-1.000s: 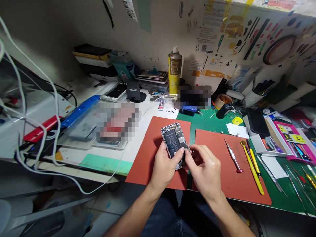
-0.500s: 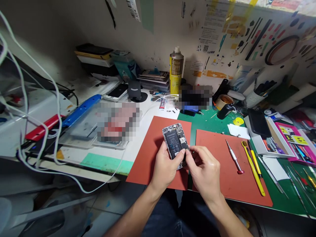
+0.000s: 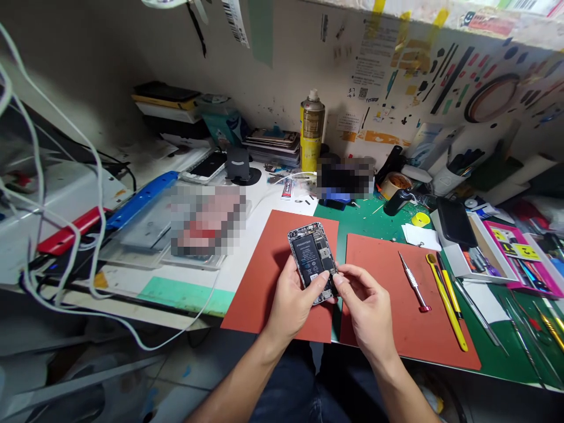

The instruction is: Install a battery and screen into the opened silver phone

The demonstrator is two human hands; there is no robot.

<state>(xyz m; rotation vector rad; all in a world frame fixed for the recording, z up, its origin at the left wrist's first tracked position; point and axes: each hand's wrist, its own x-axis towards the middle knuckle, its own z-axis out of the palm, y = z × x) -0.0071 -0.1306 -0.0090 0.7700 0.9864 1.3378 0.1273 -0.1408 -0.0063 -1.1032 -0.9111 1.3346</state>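
An opened smartphone (image 3: 311,258), its black battery and circuit board exposed, is tilted over the left brown-red mat (image 3: 259,276). My left hand (image 3: 293,296) is closed around its lower left side, with the thumb lying across the lower part of the board. At the phone's lower right edge, my right hand (image 3: 365,299) has its thumb and forefinger pinched together. Whatever lies between those fingertips is too small and covered to make out.
A second brown-red mat (image 3: 379,317) carries a screwdriver (image 3: 414,282) and a yellow brush (image 3: 445,302). Metal tweezers (image 3: 480,314) lie farther right. A yellow spray can (image 3: 311,132) stands at the back. White cables (image 3: 99,194) hang at the left.
The camera view has shifted slightly. My right thumb and forefinger have moved a little along the phone's right edge, while my left hand keeps its hold.
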